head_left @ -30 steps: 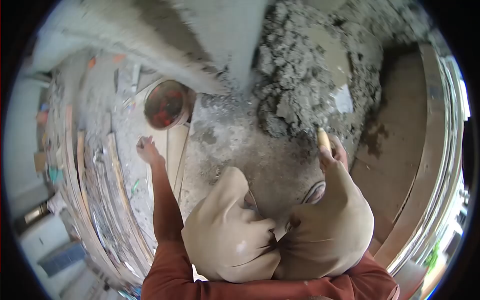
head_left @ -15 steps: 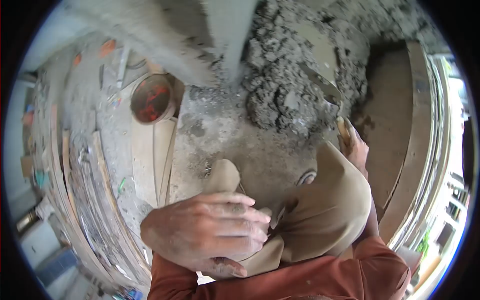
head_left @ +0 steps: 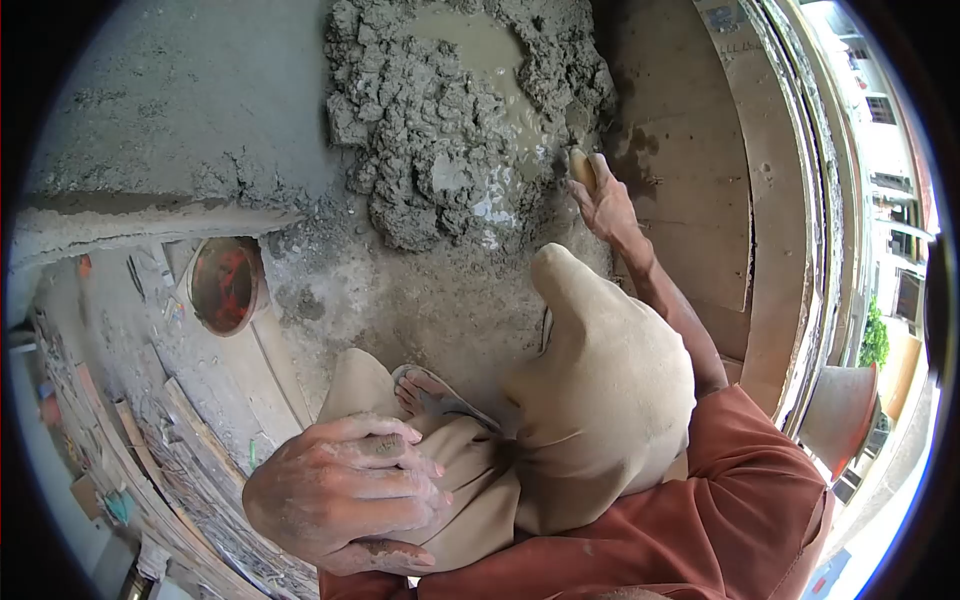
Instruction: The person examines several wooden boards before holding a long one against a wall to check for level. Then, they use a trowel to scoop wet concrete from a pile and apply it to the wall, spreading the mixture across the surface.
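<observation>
My right hand (head_left: 606, 205) is wrapped round a pale wooden handle (head_left: 582, 170) at the right edge of a wet grey mortar heap (head_left: 425, 140). The tool's blade is hidden in the mortar. A pool of murky water (head_left: 490, 50) lies in the middle of the heap. My left hand (head_left: 350, 492), dusty with grey, rests over my left knee and thigh with its fingers spread a little and nothing in it. My bent right knee (head_left: 610, 400) is between the two hands.
A round bucket (head_left: 226, 286) with reddish stains stands at the left. Long wooden strips (head_left: 200, 430) lie at the lower left. A grey wall (head_left: 190, 110) rises at the upper left, and brown boards (head_left: 690, 180) run along the right. A sandalled foot (head_left: 425, 390) is below the heap.
The view has swung, so the heap and bucket sit further left. The blade that showed is now hidden in the mortar. My left hand still rests on my leg.
</observation>
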Available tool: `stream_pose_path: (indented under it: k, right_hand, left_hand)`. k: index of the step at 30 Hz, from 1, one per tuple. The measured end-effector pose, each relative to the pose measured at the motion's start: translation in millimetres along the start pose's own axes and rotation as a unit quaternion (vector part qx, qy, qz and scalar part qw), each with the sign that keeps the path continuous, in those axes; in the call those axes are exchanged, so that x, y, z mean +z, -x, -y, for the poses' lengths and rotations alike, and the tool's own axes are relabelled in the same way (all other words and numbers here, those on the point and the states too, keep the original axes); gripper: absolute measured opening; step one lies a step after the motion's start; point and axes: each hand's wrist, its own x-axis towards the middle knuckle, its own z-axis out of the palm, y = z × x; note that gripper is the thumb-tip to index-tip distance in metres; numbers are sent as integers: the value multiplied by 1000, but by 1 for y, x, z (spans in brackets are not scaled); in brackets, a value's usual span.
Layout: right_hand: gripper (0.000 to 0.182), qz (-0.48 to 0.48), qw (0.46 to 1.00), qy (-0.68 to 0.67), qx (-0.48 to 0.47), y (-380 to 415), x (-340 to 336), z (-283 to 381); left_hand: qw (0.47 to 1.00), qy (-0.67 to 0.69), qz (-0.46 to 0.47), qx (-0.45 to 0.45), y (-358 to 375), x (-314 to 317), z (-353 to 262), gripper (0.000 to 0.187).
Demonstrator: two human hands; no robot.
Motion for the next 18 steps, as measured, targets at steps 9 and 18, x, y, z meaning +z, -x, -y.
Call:
stream_pose_path:
  k: [9, 18]
  right_hand:
    - [60, 39, 994, 82, 61, 102, -37, 36]
    - [42, 58, 930, -332, 144, 80, 41, 36]
  left_hand:
    - [998, 27, 48, 23, -30, -15, 25, 29]
    - [998, 35, 54, -16, -7, -8, 14, 27]
